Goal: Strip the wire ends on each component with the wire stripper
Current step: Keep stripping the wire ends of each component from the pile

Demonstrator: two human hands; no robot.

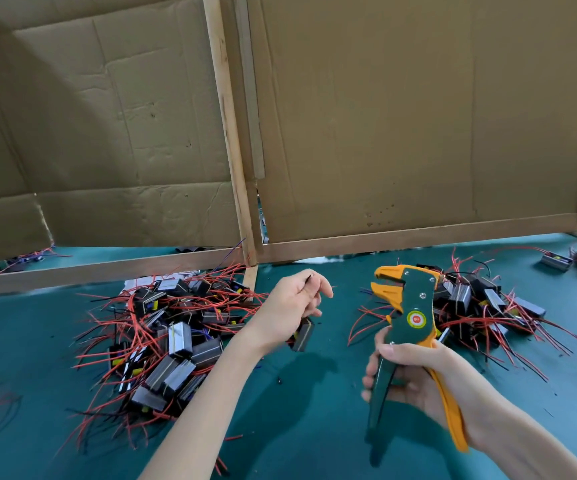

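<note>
Left hand [292,304] pinches a black wire [307,280], its component [303,335] dangling below. Right hand [418,379] has its grip clamped round the stripper [410,306] handles, jaws apart. Likely next: feed the wire end squarely between the jaws, then squeeze. Piles [169,341] flank both on the surface [314,427].

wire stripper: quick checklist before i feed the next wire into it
1. Wire stripper held firmly: ok, the right hand has its grip round both handles.
2. Stripper jaws open and empty: ok.
3. Component under control: ok, it hangs below the left hand, which pinches its wire.
4. Wire tip free to insert: ok, it sticks out above the fingers.
5. Wire lined up with the jaws: not ok, it is well to their left.
6. Tip not already stripped: cannot tell, too small.
</note>
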